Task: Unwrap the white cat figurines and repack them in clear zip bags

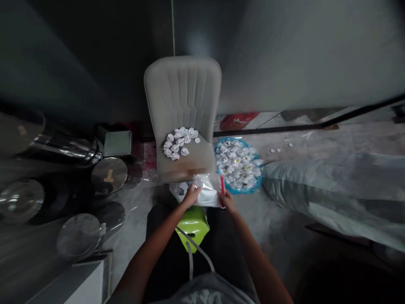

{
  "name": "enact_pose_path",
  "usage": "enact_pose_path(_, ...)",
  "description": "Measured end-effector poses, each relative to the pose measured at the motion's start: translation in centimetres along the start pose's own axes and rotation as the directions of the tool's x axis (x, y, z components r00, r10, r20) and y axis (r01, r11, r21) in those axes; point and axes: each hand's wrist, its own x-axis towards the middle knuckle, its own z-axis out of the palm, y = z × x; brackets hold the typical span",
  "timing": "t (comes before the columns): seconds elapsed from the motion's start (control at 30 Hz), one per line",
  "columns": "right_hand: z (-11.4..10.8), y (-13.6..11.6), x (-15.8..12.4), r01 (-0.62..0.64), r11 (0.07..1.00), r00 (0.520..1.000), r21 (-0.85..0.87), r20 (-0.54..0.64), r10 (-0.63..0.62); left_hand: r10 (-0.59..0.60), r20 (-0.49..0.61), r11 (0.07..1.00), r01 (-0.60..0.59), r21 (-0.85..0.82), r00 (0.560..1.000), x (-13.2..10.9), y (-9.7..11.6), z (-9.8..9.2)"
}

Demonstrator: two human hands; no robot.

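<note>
A shiny clear plastic bag (207, 191) with a red strip along its right edge is stretched between my two hands, just in front of the chair seat. My left hand (192, 195) is closed on its left side, and my right hand (228, 200) grips the red-edged side. Whether it is one bag or a stack, I cannot tell. Beyond the bag, a heap of small white round pieces (179, 142) lies on the seat of the grey padded chair (185, 90). To the right of the chair, a blue bag (258, 185) holds many wrapped white pieces.
Below my hands stands a bright green stool (194, 226). Round clear-topped containers (109, 176) and a metal cylinder (76, 147) crowd the left. A large greyish sack (316, 190) lies on the right. A few white discs (278, 150) are scattered on the floor.
</note>
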Motion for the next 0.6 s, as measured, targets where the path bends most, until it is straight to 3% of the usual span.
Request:
enact_pose_path(0.13, 3.1, 2.5, 14.5, 0.176, 0.972, 0.984, -0.156, -0.01, -0.179, 0.126, -0.098, 0.992, -0.124, 0.024, 0.987, 13.1, -1.7, -0.1)
enact_pose_path(0.2, 4.4, 3.3, 19.8, 0.249, 0.939, 0.964, -0.238, -0.03, -0.263, 0.181, -0.105, 0.983, -0.176, 0.059, 0.978, 17.9, -2.1, -0.9)
enact_pose_path(0.27, 5.3, 4.2, 23.3, 0.342, 0.889, 0.925, -0.306, -0.06, -0.376, 0.22, -0.105, 0.973, -0.211, 0.092, 0.97, 21.1, -2.3, -1.9)
enact_pose_path(0.4, 6.3, 5.8, 26.0, 0.566, 0.621, 0.679, -0.542, -0.12, -0.724, 0.308, -0.034, 0.945, -0.302, 0.127, 0.951, 23.6, -1.9, -3.3)
enact_pose_path(0.47, 6.7, 6.2, 26.4, 0.586, 0.58, 0.606, -0.566, -0.169, -0.777, 0.342, -0.036, 0.936, -0.337, 0.1, 0.939, 23.6, -1.7, -3.3)
enact_pose_path(0.6, 7.2, 6.8, 26.6, 0.606, 0.591, 0.508, -0.532, -0.313, -0.802, 0.375, -0.115, 0.927, -0.375, 0.024, 0.92, 22.3, -1.8, -2.8)
